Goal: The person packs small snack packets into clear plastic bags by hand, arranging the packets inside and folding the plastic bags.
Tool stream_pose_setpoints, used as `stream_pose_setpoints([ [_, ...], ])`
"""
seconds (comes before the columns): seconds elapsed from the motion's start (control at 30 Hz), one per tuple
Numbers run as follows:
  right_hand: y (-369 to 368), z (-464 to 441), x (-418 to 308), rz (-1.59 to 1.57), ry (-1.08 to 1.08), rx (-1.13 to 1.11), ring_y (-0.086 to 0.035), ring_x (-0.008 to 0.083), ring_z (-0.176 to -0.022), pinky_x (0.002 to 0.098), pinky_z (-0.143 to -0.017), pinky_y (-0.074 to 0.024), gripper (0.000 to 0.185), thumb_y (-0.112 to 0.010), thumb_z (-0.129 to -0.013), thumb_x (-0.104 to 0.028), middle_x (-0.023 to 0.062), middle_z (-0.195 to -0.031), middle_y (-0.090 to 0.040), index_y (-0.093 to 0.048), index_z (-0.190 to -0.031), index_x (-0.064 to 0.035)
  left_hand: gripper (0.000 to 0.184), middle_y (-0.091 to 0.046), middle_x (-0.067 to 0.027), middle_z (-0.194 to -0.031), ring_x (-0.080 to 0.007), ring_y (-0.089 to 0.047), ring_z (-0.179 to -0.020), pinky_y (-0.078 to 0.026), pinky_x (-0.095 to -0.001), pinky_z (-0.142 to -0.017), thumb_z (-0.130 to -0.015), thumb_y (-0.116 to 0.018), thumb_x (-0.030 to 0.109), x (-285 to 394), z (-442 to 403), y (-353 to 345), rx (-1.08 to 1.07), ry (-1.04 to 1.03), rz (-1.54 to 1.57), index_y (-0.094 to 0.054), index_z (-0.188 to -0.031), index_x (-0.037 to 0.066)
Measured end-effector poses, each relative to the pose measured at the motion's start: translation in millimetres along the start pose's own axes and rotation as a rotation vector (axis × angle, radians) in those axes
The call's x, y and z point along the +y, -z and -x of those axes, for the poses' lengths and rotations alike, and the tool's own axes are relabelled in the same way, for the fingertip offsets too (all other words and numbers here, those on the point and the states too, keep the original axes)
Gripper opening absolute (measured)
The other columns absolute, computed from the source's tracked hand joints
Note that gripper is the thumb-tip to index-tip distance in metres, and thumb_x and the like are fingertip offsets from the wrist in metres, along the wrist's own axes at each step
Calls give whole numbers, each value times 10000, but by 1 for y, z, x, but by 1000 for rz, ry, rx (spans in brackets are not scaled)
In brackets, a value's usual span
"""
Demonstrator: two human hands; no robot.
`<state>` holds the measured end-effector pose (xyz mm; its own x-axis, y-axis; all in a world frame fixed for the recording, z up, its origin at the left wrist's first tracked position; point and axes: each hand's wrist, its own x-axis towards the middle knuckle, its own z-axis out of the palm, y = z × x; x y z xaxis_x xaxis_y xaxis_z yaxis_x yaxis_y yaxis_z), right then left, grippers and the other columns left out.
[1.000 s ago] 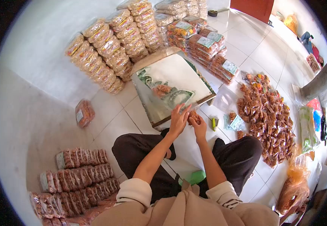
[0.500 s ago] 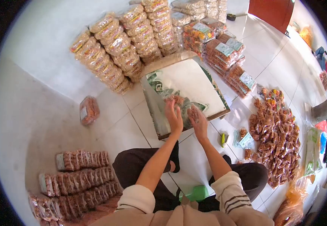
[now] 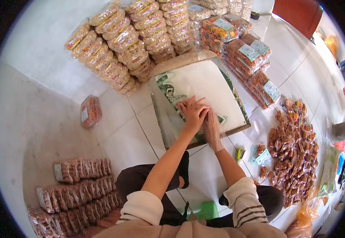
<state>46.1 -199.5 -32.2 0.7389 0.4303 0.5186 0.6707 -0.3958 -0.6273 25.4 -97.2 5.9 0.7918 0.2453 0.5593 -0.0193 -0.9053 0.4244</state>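
My right hand [image 3: 212, 125] is inside a clear plastic bag [image 3: 219, 141] that reaches down to the wrist. Its fingers point away from me, stretched out above the low table [image 3: 212, 87]. Close against it, my left hand [image 3: 196, 116] bends over, with thumb and fingers closing on the bag near the right fingertips. Partly under the left fingers lies something reddish-brown, mostly hidden, so I cannot make out its shape. The tabletop has a white sheet with green leaf print at its edges.
Tall stacks of bagged pale snacks [image 3: 120, 39] stand behind the table. Labelled packs [image 3: 248, 55] are piled at its right. Many small brown packets [image 3: 293, 154] cover the floor at right, near a green stapler-like tool [image 3: 240, 154]. Long packs [image 3: 81, 170] lie at lower left.
The hands have come together; my left hand moved right onto my right hand's fingers. The plastic now sits further down over the right wrist. The camera view has shifted slightly.
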Motion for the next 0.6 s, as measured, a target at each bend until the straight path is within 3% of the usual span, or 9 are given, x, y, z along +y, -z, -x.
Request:
stream_pose_setpoints([
  [0.07,-1,-5,0,-41,-119,-172,-420,338,-1104,369,-895,-375,397,-479,-795,-52,218,-1197,-424,-385,-1170,36,56,-492,46,-1174,-267,-323,-1210,-30,-593,-977,-785,-578,196,-5,-4,-4,8,-61,182,-626,-812,181],
  [0.2,-17,-4,7,-103,-16,-76,-430,331,-1088,366,-876,-383,403,-486,-805,-74,221,-1192,-424,-382,-1182,24,33,-512,61,-1144,-262,-331,-1207,-43,-585,-980,-768,-595,160,4,-4,6,0,-57,243,-626,-759,167],
  [0.27,-40,-4,17,-1216,-376,51,-465,324,-1048,369,-861,-392,425,-524,-802,-91,216,-1164,-453,-386,-1187,21,116,-513,-10,-1145,-257,-353,-1183,-78,-533,-995,-771,-593,167,14,-3,22,-103,-75,173,-619,-883,147],
  [0.3,-34,-10,10,-1217,-372,47,-465,324,-1048,369,-861,-392,425,-524,-802,-91,216,-1164,-453,-386,-1187,21,116,-513,-10,-1145,-257,-353,-1183,-78,-533,-995,-771,-593,167,18,0,26,-97,-74,171,-619,-883,147],
  [0.37,-13,-23,-10,-687,-250,-12,-498,317,-1008,370,-860,-395,451,-570,-788,-113,204,-1132,-487,-401,-1187,13,268,-508,-98,-1124,-231,-377,-1145,-232,-433,-971,-790,-587,185,27,5,27,378,285,288,-559,-1034,77],
  [0.4,-30,-9,7,-305,-179,101,-522,314,-969,368,-851,-403,454,-591,-765,-87,195,-1102,-512,-422,-1176,8,268,-508,-98,-1124,-231,-377,-1145,-232,-433,-971,-790,-587,185,21,10,15,379,284,289,-559,-1034,77],
  [0.47,-25,-6,-5,-401,-210,143,-518,309,-973,367,-850,-403,449,-589,-767,-91,186,-1096,-515,-426,-1175,3,391,-528,-146,-1045,-210,-460,-1026,-376,-331,-835,-813,-578,219,2,28,-17,607,962,399,-482,-1115,-11],
  [0.53,-16,-4,-15,-493,-240,180,-515,305,-976,365,-848,-403,444,-588,-769,-95,178,-1089,-519,-430,-1174,-1,391,-541,-128,-1005,-203,-488,-961,-399,-310,-779,-817,-580,234,4,27,-9,510,992,488,-486,-1095,-23],
  [0.6,-4,-6,-22,-276,-341,88,-513,292,-980,356,-848,-404,428,-587,-774,-94,158,-1060,-531,-439,-1166,-12,393,-554,-109,-965,-197,-516,-896,-421,-288,-724,-820,-583,249,-3,22,-8,410,1007,585,-490,-1076,-35],
])
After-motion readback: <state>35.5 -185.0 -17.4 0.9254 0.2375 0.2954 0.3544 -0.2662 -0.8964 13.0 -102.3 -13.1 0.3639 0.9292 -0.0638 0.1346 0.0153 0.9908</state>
